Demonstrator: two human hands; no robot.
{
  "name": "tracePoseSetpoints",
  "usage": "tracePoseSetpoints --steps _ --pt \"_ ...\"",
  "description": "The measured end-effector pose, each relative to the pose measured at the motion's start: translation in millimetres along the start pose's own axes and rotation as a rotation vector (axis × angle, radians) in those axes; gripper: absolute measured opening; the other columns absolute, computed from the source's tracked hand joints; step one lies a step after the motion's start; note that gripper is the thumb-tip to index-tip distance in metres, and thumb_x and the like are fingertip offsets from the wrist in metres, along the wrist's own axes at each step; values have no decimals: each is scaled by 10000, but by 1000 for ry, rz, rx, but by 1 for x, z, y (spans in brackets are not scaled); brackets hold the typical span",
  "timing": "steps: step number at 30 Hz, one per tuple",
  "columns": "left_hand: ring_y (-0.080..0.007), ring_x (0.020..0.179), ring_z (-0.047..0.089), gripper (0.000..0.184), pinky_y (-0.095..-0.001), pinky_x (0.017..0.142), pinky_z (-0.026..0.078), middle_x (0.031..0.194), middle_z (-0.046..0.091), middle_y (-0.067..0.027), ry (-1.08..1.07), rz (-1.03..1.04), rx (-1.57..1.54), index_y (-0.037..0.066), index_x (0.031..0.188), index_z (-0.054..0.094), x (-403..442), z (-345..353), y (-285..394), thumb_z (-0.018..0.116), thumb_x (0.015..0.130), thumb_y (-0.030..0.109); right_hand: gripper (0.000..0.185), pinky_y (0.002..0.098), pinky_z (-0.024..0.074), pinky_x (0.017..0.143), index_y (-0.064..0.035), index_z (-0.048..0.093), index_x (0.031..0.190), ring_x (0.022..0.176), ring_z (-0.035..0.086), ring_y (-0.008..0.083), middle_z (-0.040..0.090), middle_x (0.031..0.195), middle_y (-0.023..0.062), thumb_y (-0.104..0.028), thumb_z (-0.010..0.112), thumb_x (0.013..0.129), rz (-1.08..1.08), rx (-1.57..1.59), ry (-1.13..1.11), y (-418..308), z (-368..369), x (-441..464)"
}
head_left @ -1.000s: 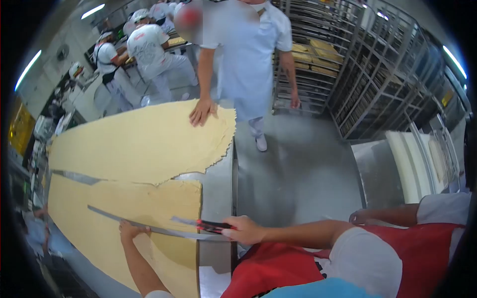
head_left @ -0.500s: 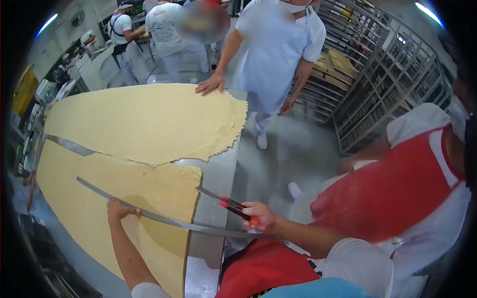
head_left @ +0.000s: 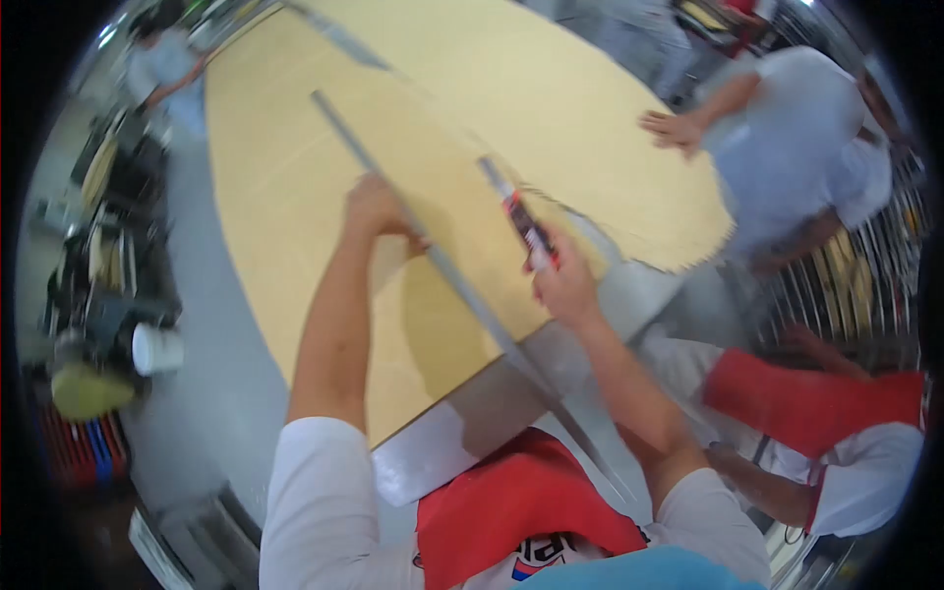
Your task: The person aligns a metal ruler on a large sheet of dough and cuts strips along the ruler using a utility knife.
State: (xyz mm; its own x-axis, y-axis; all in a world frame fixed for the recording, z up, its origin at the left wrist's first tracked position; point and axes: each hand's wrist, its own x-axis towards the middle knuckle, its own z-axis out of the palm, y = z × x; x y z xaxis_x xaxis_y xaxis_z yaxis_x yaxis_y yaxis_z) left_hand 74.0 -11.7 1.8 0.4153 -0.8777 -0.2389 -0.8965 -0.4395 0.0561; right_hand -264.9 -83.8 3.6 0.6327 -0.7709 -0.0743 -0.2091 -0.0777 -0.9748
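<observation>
A long metal strip point(head_left: 457, 280) lies slantwise over the near pale dough sheet point(head_left: 285, 187), its lower end past the table edge. My left hand point(head_left: 379, 208) grips the strip near its upper half. In my right hand point(head_left: 565, 275) is a black and red cutter point(head_left: 529, 226), its blade pointing up and left above the dough. Across a narrow gap lies a second dough sheet point(head_left: 551, 88) with a ragged end. A co-worker's hand point(head_left: 674, 130) rests on that second sheet.
The metal table point(head_left: 433, 457) shows at the near edge. Co-workers in a blue apron point(head_left: 787, 167) and a red apron point(head_left: 816, 398) stand at the right by racks point(head_left: 865, 285). Another person point(head_left: 167, 74) stands at the far left. A white bucket point(head_left: 157, 349) is at the left.
The view has turned, so the sheets now run away upward. My right hand has brought the cutter from beyond the dough's end to above the dough. My left hand stays on the strip.
</observation>
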Motion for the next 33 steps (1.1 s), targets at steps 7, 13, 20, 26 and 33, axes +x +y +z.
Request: tracePoseSetpoints --steps 7,13,20,26,33 --pt "-390 1556 187 1357 -556 1237 217 1663 238 -245 -122 -241 12 -45 1516 430 -19 -16 16 900 494 714 549 582 500 833 -22 428 1488 885 651 500 691 993 296 -161 518 965 -462 -638 -123 -35 157 212" --pt "-411 1555 175 1317 -608 1235 142 1657 239 -269 -144 -174 -4 -56 1517 430 -33 -14 13 870 544 714 460 595 517 820 -41 479 1408 888 670 486 696 926 296 -159 509 965 -527 -747 -131 -41 271 325" --pt "-439 1543 172 1424 -585 1243 148 1631 227 -326 -36 -104 -100 -185 1498 320 -26 -10 -4 862 543 722 414 559 528 865 -30 523 1361 942 686 460 712 966 276 -149 471 967 -548 -804 -116 -61 324 399" --pt "-451 1539 174 1426 -574 1248 136 1623 223 -345 -29 -93 -153 -194 1503 288 -25 -6 -7 862 558 706 438 534 527 898 -44 527 1391 994 685 436 713 1032 267 -150 461 971 -502 -836 -186 -66 330 408" --pt "-468 1533 179 1427 -566 1254 124 1610 231 -363 -6 -83 -169 -194 1511 263 -25 -1 -8 860 571 698 436 539 522 884 -61 542 1387 981 684 429 708 1033 271 -147 460 968 -570 -857 -214 -64 330 413"
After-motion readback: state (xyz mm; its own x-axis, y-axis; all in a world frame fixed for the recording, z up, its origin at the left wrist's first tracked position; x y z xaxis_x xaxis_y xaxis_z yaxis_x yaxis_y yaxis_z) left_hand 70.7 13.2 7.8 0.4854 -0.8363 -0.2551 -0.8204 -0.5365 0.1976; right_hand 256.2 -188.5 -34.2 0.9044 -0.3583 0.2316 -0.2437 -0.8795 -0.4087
